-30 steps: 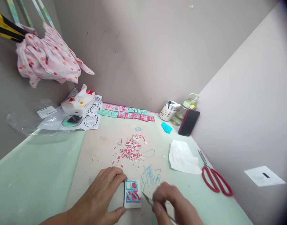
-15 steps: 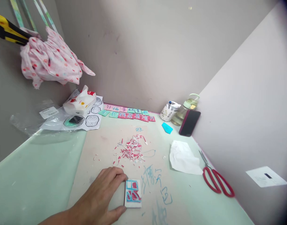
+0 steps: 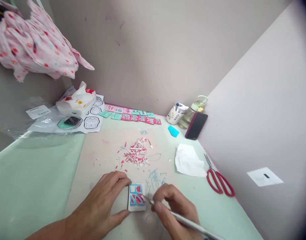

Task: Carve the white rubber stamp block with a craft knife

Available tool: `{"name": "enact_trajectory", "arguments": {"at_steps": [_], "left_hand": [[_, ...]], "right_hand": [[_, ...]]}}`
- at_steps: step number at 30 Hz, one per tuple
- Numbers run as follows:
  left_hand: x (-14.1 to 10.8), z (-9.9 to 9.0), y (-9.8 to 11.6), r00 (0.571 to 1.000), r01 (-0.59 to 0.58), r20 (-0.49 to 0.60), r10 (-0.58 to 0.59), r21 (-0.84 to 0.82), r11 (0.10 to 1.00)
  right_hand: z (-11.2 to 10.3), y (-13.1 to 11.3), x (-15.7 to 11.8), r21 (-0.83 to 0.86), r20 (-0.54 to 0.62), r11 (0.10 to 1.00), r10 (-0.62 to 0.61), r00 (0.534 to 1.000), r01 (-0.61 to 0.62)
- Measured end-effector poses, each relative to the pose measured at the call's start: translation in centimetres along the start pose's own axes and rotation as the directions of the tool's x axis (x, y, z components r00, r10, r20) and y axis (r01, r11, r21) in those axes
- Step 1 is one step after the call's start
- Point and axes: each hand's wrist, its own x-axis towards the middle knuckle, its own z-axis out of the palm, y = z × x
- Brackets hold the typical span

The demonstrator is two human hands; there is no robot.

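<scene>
A small white block (image 3: 137, 207) with blue lines and red patches on its face lies flat on the beige mat (image 3: 85, 180). My left hand (image 3: 103, 203) rests beside it, with the index finger at its upper left corner and the thumb at its lower left, holding it steady. In my right hand (image 3: 176, 210) is a thin silver carving pen (image 3: 190, 225), pinched between thumb and index finger. Its pointed tip meets the right side of the block's face. Just beyond lies a heap of red and white shavings (image 3: 138, 153).
Rows of carved pink, green and red tiles (image 3: 133, 115) line the back edge. Tissue pack (image 3: 78, 101) at back left; cup (image 3: 176, 114), bottle (image 3: 191, 115) and phone (image 3: 196, 126) at back right. Crumpled tissue (image 3: 189, 160) and red-handled scissors (image 3: 219, 180) lie right.
My right hand has come into view from the lower right with the carving pen, its tip now at the block. The view has shifted, so everything appears slightly higher and further left.
</scene>
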Motion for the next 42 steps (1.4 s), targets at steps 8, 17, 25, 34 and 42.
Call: {"name": "enact_trajectory", "arguments": {"at_steps": [8,17,25,34,42], "left_hand": [[0.1,-0.1,-0.7,0.998,-0.016,0.058,0.015,0.013,1.0],[-0.1,0.1,-0.8,0.999,-0.024,0.025,0.023,0.025,0.999],[-0.2,0.3,-1.0,1.0,-0.008,0.031,0.007,0.047,0.999],[-0.2,0.3,-1.1,0.999,-0.014,0.038,0.012,0.057,0.998],[-0.2,0.3,-1.1,0.999,-0.017,0.044,0.015,0.04,0.999]], "right_hand": [[3.8,-1.4,3.1,0.234,0.008,0.957,0.177,0.984,-0.174],[2.7,-1.3,3.4,0.192,-0.069,0.963,0.207,0.976,-0.191],[1.9,-1.3,3.0,0.141,-0.092,0.976,0.178,0.98,-0.164],[2.1,-1.3,3.4,0.196,-0.111,0.969,0.176,0.978,-0.152],[3.3,-1.4,4.7,0.189,-0.058,0.97,0.167,0.984,-0.154]]}}
